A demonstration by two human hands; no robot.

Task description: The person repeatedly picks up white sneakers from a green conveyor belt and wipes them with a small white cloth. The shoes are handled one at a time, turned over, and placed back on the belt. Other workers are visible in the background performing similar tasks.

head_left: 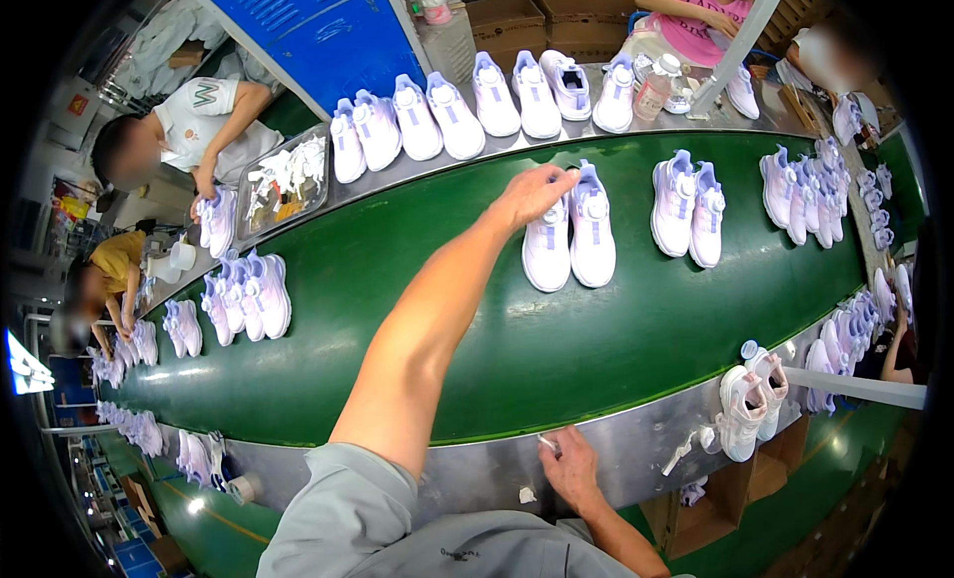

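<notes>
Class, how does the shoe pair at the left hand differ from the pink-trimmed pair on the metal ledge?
The belt pair has lavender trim; the ledge pair has pink. The belt pair stands on the green belt at the left hand, the ledge pair untouched on the metal ledge. Both are pale and rest soles down.

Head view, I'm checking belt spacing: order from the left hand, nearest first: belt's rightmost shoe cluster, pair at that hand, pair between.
1. Shoe pair at left hand, near centre.
2. Pair between, to its right.
3. Shoe cluster, far right.

Left fingers (pixel 562 181) at white shoes (pixel 593 238), green belt (pixel 606 349)
</notes>
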